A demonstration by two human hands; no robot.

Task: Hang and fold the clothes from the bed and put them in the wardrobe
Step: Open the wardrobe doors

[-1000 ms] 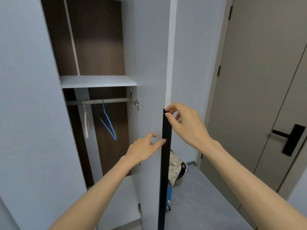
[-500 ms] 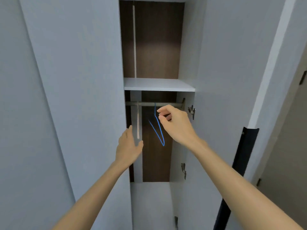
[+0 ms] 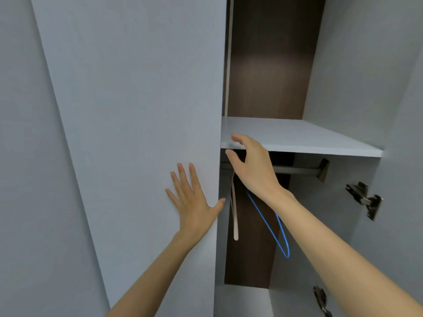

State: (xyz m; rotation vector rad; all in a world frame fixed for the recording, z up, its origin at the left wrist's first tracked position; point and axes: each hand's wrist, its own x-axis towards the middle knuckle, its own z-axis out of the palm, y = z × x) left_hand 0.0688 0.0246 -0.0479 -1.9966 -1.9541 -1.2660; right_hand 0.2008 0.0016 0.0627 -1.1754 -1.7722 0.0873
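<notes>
Blue hanger (image 3: 265, 222), pink hanger (image 3: 235, 220) hang on rail (image 3: 297, 170). Right hand (image 3: 254, 170), loosely open, risen to rail's left end; left hand (image 3: 192, 202) now spread flat on door (image 3: 137, 110) left of rail.

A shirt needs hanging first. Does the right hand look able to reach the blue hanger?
Probably yes: the right hand is open in front of the rail, just above the blue hanger, and nothing shows between them.
</notes>
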